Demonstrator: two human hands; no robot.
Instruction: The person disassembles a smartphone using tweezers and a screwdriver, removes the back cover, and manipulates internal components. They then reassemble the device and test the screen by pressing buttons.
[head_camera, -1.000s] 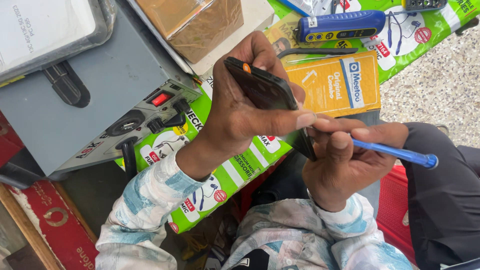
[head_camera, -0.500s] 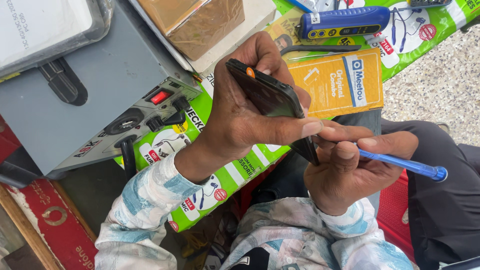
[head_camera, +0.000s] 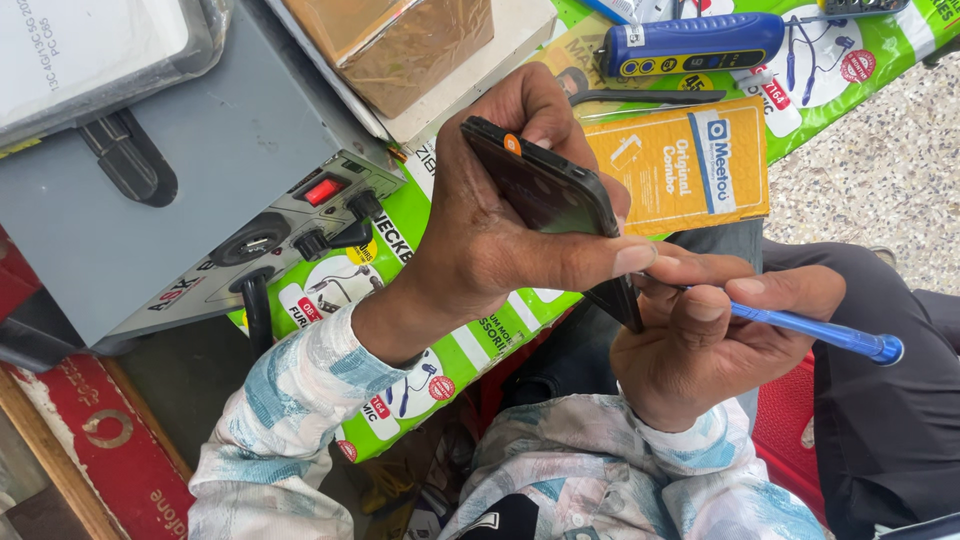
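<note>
Nearest the camera, the right hand (head_camera: 700, 340) is closed around a blue-handled tool (head_camera: 815, 332), its tip hidden at the lower corner of a dark phone (head_camera: 550, 195). The left hand (head_camera: 500, 230) is clamped on that phone, holding it tilted on edge above the lap. The phone looks whole — I judge the opening barely begun, its casing yet to part. Beyond, on the desk, lie an orange packet (head_camera: 680, 165), a grey power unit (head_camera: 200, 200) and a blue tester (head_camera: 690, 45).
</note>
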